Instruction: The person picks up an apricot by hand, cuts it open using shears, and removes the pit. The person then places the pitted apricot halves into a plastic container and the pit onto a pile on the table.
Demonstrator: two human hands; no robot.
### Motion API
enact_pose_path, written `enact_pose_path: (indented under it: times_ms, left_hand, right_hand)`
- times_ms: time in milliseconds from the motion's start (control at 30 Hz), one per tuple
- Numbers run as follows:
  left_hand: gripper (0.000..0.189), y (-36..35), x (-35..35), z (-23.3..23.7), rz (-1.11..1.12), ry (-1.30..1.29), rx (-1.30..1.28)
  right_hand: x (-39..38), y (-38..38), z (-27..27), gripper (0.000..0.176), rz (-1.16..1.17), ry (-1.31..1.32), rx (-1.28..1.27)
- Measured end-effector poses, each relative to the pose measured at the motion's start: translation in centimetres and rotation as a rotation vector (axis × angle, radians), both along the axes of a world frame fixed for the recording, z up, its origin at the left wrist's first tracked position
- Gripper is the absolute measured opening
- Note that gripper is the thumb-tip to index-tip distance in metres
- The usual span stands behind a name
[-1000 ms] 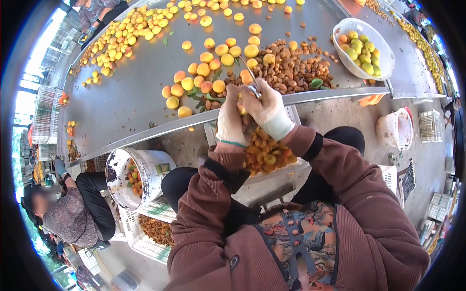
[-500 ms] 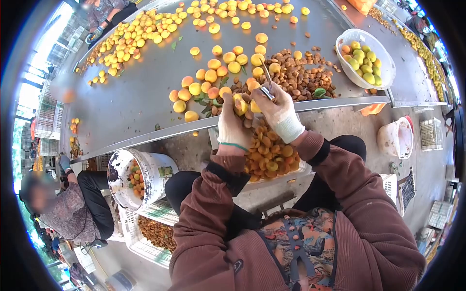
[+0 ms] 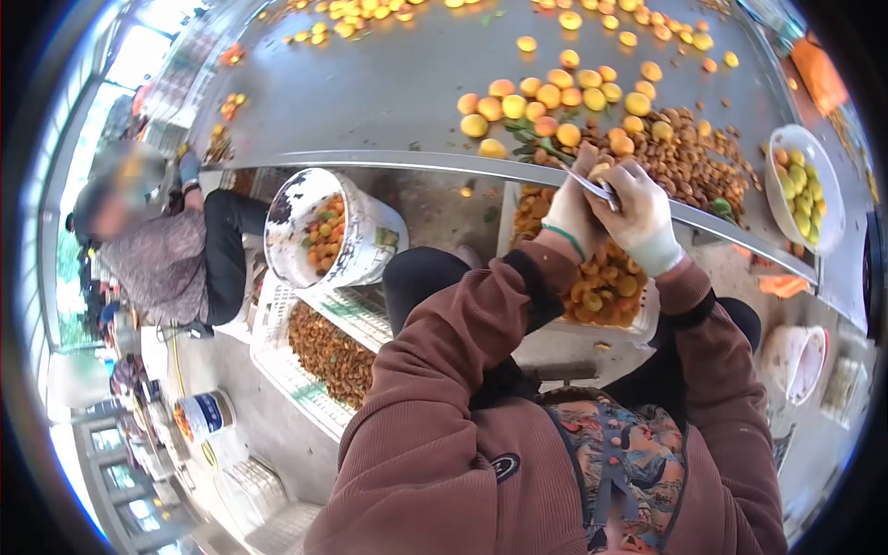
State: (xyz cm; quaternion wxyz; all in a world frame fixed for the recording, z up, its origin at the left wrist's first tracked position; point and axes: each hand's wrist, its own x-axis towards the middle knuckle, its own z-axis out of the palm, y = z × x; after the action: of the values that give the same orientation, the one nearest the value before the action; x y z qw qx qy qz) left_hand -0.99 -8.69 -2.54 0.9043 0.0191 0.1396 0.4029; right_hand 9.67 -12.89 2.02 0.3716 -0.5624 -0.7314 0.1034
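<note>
My left hand [image 3: 571, 213], in a white glove with bare fingertips, is closed around an apricot [image 3: 599, 173] that is mostly hidden by the fingers. My right hand [image 3: 640, 215], gloved the same way, grips a small metal knife [image 3: 592, 188] whose blade points toward the left hand. Both hands meet at the front edge of the steel table [image 3: 370, 102]. Below them a white crate holds apricot halves [image 3: 601, 294]. Just beyond my fingers lie whole apricots [image 3: 548, 95] with some leaves, and a heap of brown pits [image 3: 684, 153].
A white bowl [image 3: 775, 143] of greenish fruit stands on the table at right. Left of my knees, a stained white bucket [image 3: 375, 242] of fruit leans by a crate of brown pits [image 3: 324, 356]. Another person [image 3: 162, 264] sits farther left. A pale bucket [image 3: 777, 356] is at right.
The view has swung left, so the table and my hands appear farther right. My hands have drawn closer together, and the knife now lies lower, across the left fingers.
</note>
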Motion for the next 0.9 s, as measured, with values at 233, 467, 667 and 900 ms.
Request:
enact_pose_path:
  times_ms: [233, 467, 667, 900]
  left_hand:
    - [0.022, 0.5, -5.8, 4.4, 0.218, 0.302, -0.122]
    - [0.039, 5.1, -27.6, 5.7, 0.807, 0.016, 0.156]
    - [0.055, 5.3, -41.5, 3.5, 1.095, 0.046, -0.275]
    - [0.028, 7.7, -34.6, 4.0, 0.591, 0.233, 0.447]
  right_hand:
    - [1.1, 0.8, -0.3, 0.011, -0.094, 0.743, -0.137]
    - [1.3, 0.7, -0.7, 0.018, -0.209, 1.144, -0.329]
    - [2.5, -0.6, 2.0, 0.021, -0.299, 1.241, -0.441]
    - [4.5, -2.4, -0.9, 0.017, -0.287, 1.513, -0.415]
